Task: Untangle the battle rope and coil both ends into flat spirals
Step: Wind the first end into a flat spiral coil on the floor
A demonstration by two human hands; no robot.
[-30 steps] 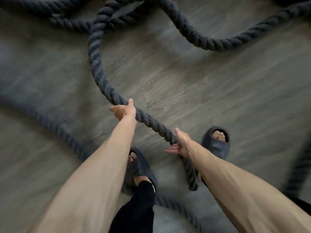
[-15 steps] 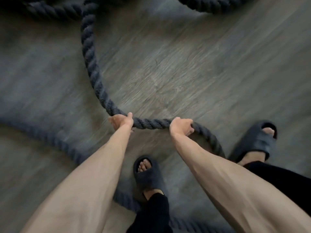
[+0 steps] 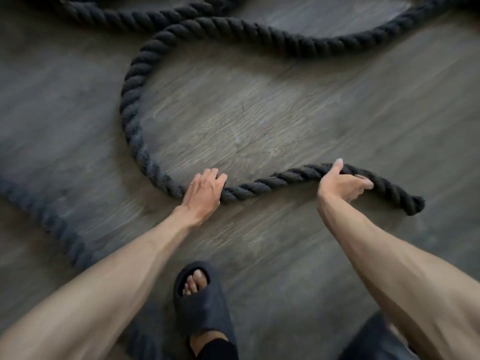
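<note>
The grey wooden plank floor (image 3: 259,118) fills the view. The thick, dark grey twisted battle rope (image 3: 129,100) lies on it in big loose bends. One long part runs across the top, then the rope curves round in a wide loop on the left and comes down to the person's hands. From there it runs left to right along the floor, and its cut end (image 3: 413,203) points right and a bit down. The rope looks heavy and soft. It looks bendy but too fat to fold sharply, and its bumpy twists should stop it slipping. A good place to hold it is close to the end, where a spiral would start. The left hand (image 3: 204,194) has its fingers curled over the rope at the bottom of the loop. The right hand (image 3: 342,184) wraps round the rope near the end, where it humps up a little. A dark slipper (image 3: 205,300) stands between the two arms.
</note>
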